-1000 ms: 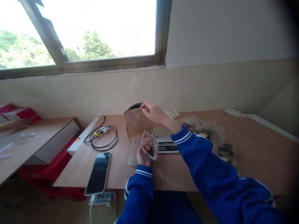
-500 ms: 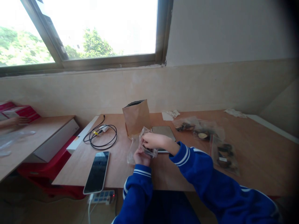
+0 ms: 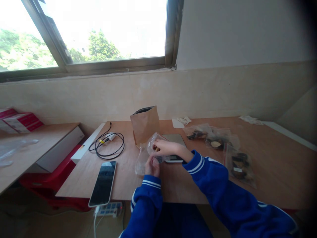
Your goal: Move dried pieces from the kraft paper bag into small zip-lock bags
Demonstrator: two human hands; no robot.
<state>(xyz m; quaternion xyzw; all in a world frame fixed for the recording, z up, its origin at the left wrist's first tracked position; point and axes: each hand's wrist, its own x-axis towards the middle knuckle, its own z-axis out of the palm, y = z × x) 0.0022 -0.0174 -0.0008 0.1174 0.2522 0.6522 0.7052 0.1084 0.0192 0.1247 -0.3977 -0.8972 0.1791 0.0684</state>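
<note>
My left hand [image 3: 152, 167] grips the bottom of a small clear plastic bag [image 3: 154, 142] with brown pieces inside. My right hand [image 3: 165, 147] is closed on the same bag near its top, fingers at the opening. Both hands hover just above the wooden table [image 3: 272, 165], right in front of a small flat scale [image 3: 174, 138]. Behind them stands an open brown paper bag [image 3: 145, 125]. Another clear empty bag [image 3: 140, 162] lies on the table beside my left hand.
A phone [image 3: 103, 183] lies near the front left edge, a coiled black cable [image 3: 107, 145] behind it. Several filled clear bags [image 3: 229, 152] lie to the right. Crumpled paper [image 3: 182, 121] sits by the wall. A power strip [image 3: 109, 210] hangs below the table. A side desk [image 3: 32, 148] holds red boxes [image 3: 21, 120].
My right hand came back from the top of the brown paper bag down to the small clear bag and now grips it together with the left. A person's hand at the far left went out of view.
</note>
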